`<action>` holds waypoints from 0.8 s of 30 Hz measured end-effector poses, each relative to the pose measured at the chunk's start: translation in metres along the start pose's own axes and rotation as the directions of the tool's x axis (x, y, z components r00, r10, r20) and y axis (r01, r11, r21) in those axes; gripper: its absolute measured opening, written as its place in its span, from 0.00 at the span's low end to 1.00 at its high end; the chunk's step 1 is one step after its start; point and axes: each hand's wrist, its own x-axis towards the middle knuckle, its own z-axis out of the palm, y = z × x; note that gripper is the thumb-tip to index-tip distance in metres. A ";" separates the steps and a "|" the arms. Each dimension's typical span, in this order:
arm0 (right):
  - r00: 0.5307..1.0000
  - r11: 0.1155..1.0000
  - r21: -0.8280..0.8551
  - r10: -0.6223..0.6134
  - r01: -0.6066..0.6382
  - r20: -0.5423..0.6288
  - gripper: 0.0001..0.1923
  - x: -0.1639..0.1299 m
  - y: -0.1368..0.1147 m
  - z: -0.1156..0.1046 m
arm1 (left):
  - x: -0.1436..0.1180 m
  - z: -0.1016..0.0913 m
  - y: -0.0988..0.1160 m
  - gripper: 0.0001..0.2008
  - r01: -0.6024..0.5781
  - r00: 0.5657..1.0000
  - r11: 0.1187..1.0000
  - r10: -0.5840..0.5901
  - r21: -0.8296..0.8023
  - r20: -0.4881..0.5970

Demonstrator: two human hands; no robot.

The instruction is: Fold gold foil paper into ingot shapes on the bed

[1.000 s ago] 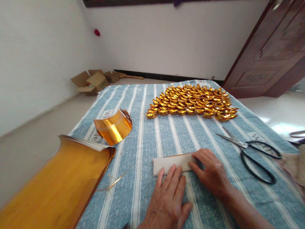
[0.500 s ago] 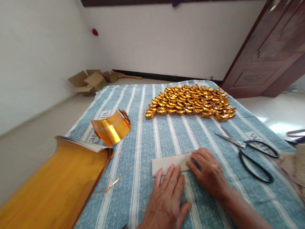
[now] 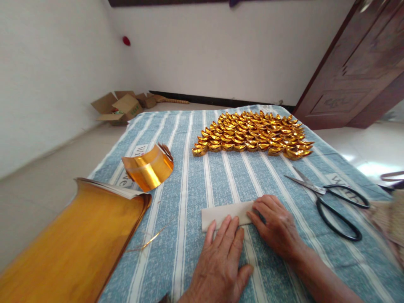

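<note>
A folded strip of paper point(image 3: 217, 215), pale side up, lies crosswise on the striped cloth in front of me. My left hand point(image 3: 221, 256) rests flat with its fingertips on the strip's lower edge, fingers stretched out. At the right end of the strip, my right hand point(image 3: 274, 225) has its thumb and curled fingers closed on the paper. Black-handled scissors point(image 3: 319, 190) lie spread apart to the right of that hand. Beyond the strip stand many folded gold paper ingots point(image 3: 249, 134), packed in rows.
A curved piece of shiny gold paper point(image 3: 150, 170) stands at left on the cloth point(image 3: 176, 189). Nearer, a stack of large gold sheets point(image 3: 72, 240) overhangs the left edge. Thin gold scraps point(image 3: 153, 240) lie beside it. Open cardboard boxes point(image 3: 121, 107) sit on the floor behind.
Almost nothing differs. Both hands keep their places on the paper strip, and the view has shifted very slightly.
</note>
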 end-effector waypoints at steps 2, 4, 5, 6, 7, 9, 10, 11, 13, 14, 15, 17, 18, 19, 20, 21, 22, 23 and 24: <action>1.000 1.000 -0.003 -0.001 0.001 -0.002 0.08 0.000 0.000 0.000 | 0.000 -0.001 0.001 0.25 0.008 1.000 1.000 -0.008 -0.004 0.008; 1.000 1.000 -0.003 -0.001 0.001 -0.001 0.09 0.000 -0.001 0.000 | 0.001 -0.002 0.001 0.25 0.016 1.000 1.000 -0.016 -0.011 0.018; 1.000 1.000 -0.005 -0.002 0.002 0.000 0.09 0.000 -0.001 0.000 | 0.001 -0.002 0.001 0.25 0.020 1.000 1.000 -0.020 -0.016 0.020; 1.000 1.000 -0.007 -0.004 0.004 0.001 0.09 0.000 -0.001 0.000 | 0.001 -0.003 0.001 0.25 0.022 1.000 1.000 -0.022 -0.022 0.021; 1.000 1.000 -0.010 -0.008 0.008 0.002 0.09 -0.001 -0.001 0.001 | 0.001 -0.004 0.001 0.25 0.024 0.999 0.999 -0.023 -0.027 0.023; 1.000 1.000 -0.018 -0.017 0.017 0.006 0.09 -0.001 0.000 0.001 | 0.002 -0.004 0.002 0.25 0.027 0.999 0.999 -0.026 -0.039 0.023; 1.000 0.999 -0.026 -0.021 0.021 0.010 0.10 -0.001 0.000 0.001 | 0.002 -0.005 0.002 0.25 0.029 0.999 0.999 -0.028 -0.046 0.022; 1.000 0.999 -0.037 -0.025 0.026 0.016 0.10 -0.001 0.000 0.001 | 0.002 -0.005 0.002 0.25 0.033 0.999 0.998 -0.031 -0.052 0.025; 0.999 0.997 -0.068 -0.036 0.037 0.029 0.11 -0.001 -0.001 0.001 | 0.003 -0.005 0.003 0.26 0.042 0.999 0.997 -0.039 -0.064 0.033; 0.998 0.995 -0.091 -0.042 0.045 0.037 0.12 -0.001 -0.001 0.001 | 0.003 -0.005 0.003 0.26 0.045 0.998 0.997 -0.042 -0.068 0.038; 0.998 0.991 -0.121 -0.047 0.052 0.045 0.12 -0.001 -0.002 0.001 | 0.003 -0.005 0.003 0.27 0.047 0.998 0.996 -0.044 -0.069 0.042; 0.997 0.980 -0.190 -0.051 0.062 0.064 0.13 -0.002 -0.005 0.001 | 0.003 -0.005 0.003 0.28 0.049 0.998 0.996 -0.045 -0.071 0.049; 0.996 0.973 -0.222 -0.049 0.064 0.072 0.13 -0.002 -0.006 0.001 | 0.003 -0.005 0.003 0.29 0.051 0.998 0.996 -0.047 -0.073 0.050; 0.996 0.966 -0.249 -0.046 0.064 0.079 0.13 -0.002 -0.008 0.001 | 0.003 -0.005 0.004 0.30 0.055 0.997 0.995 -0.051 -0.079 0.051; 0.996 0.961 -0.269 -0.040 0.061 0.083 0.13 -0.003 -0.009 0.001 | 0.003 -0.005 0.004 0.30 0.062 0.997 0.994 -0.058 -0.086 0.052; 0.996 0.958 -0.282 -0.033 0.056 0.084 0.13 -0.003 -0.011 0.001 | 0.003 -0.005 0.004 0.30 0.072 0.996 0.993 -0.067 -0.095 0.055; 0.996 0.955 -0.292 -0.025 0.049 0.086 0.13 -0.004 -0.012 0.001 | 0.004 -0.005 0.004 0.30 0.083 0.995 0.991 -0.077 -0.103 0.059; 0.996 0.953 -0.299 -0.015 0.041 0.088 0.13 -0.004 -0.013 0.001 | 0.004 -0.006 0.005 0.30 0.096 0.994 0.989 -0.089 -0.111 0.064; 0.996 0.952 -0.305 -0.005 0.032 0.090 0.13 -0.004 -0.014 0.001 | 0.005 -0.007 0.005 0.31 0.106 0.993 0.987 -0.099 -0.118 0.070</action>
